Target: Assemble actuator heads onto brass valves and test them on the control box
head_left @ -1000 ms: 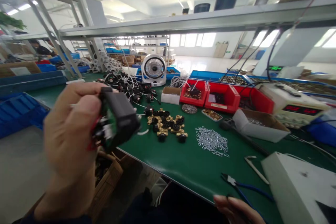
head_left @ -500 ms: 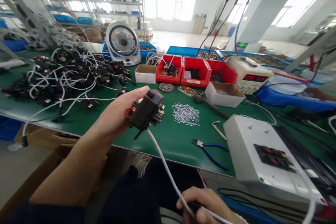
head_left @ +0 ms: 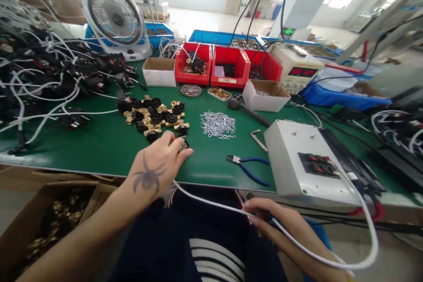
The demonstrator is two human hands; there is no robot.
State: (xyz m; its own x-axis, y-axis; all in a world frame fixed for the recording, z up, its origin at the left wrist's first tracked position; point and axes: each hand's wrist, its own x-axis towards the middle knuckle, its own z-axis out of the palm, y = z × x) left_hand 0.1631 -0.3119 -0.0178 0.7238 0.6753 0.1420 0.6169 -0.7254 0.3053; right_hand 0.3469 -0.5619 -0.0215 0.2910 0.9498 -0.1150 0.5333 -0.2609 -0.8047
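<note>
Left hand (head_left: 155,167) clenched round a small dark part (head_left: 181,144), mostly hidden, at the table's front edge. Right hand (head_left: 269,218) pinches the white cable (head_left: 205,199) just below that edge. Red bins (head_left: 193,78) at the far edge hold dark and brass bits, and the cardboard box (head_left: 15,233) under the front-left corner holds brass fittings. The green table (head_left: 99,150) carries brass-and-black fittings (head_left: 153,116), wire clips (head_left: 218,123) and blue pliers (head_left: 247,169). Bright factory hall behind.

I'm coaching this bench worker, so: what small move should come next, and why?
Likely let the part go onto the green mat: the left hand holds it down there, near the front edge, while the right hand pinches the white cable that runs from under it.
</note>
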